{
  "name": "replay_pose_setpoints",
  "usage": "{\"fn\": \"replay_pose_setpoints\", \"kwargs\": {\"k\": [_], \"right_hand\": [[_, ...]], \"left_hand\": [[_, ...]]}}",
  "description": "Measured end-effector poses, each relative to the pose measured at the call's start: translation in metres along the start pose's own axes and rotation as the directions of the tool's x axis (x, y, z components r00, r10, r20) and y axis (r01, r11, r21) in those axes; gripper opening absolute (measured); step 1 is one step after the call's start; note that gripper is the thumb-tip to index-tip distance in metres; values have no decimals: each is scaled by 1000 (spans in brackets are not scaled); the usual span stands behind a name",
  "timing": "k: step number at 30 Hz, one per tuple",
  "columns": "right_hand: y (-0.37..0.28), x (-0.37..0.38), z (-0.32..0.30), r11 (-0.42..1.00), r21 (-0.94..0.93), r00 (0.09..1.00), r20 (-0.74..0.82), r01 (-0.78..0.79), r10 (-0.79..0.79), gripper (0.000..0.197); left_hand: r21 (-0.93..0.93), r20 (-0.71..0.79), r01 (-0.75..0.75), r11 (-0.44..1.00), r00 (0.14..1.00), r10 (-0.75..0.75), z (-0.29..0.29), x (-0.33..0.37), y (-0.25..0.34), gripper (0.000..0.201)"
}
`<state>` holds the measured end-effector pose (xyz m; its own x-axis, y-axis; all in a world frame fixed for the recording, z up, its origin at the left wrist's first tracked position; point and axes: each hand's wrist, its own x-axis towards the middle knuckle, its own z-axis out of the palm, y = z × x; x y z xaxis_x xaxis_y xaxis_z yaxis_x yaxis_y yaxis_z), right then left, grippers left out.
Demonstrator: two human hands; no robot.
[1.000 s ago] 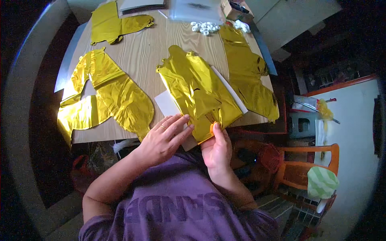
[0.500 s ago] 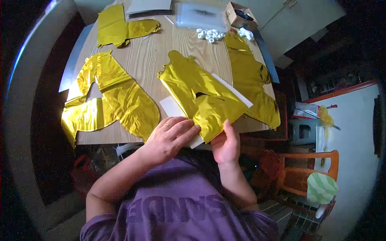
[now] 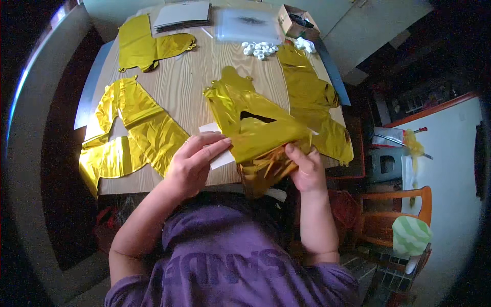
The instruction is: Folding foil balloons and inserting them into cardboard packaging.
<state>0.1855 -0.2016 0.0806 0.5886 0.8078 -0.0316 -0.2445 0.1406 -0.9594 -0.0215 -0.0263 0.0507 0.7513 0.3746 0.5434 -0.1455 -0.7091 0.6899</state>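
A flat gold foil balloon [image 3: 255, 134] with a triangular opening lies at the near edge of the table, its lower part lifted and hanging in loose, blurred folds over the edge. My right hand [image 3: 308, 166] is closed on the foil's right side, thumb on top. At the left edge, my left hand [image 3: 192, 162] pinches the foil, fingers pressed together beside a white card [image 3: 223, 158] that sticks out from underneath. Another gold foil balloon [image 3: 148, 134] spreads flat to the left. A third gold balloon [image 3: 312, 97] lies along the right side.
On the wooden table [image 3: 174, 94], one more gold balloon [image 3: 138, 43] lies far left. Behind are a stack of cards [image 3: 182, 15], clear plastic bags [image 3: 245, 25], small white rolls [image 3: 260, 49] and a cardboard box [image 3: 296, 23]. A wooden chair [image 3: 378, 197] stands right.
The lower part of the middle balloon has come up and unfolded, hanging over the edge. My right hand has moved right with the foil; my left hand has shifted left.
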Motion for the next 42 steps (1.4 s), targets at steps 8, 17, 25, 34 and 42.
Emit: {"fn": "replay_pose_setpoints", "kwargs": {"k": [8,17,25,34,42], "right_hand": [[37,-40,-36,885,102,890,12,-454,455,29],[33,3,-18,912,-83,913,44,-402,406,31],[20,45,-15,830,-170,838,37,-532,545,46],[23,36,-21,799,-426,886,-14,-425,464,62],[30,40,-17,846,-273,881,-19,-459,472,55]], "left_hand": [[297,463,-126,946,886,-28,-17,-5,-19,62],[337,433,-91,937,899,-69,-5,11,-26,60],[448,368,-111,887,927,-70,15,28,-63,58],[423,350,-71,904,932,-90,15,24,-70,57],[-178,39,515,839,855,-516,12,35,-52,55]]}}
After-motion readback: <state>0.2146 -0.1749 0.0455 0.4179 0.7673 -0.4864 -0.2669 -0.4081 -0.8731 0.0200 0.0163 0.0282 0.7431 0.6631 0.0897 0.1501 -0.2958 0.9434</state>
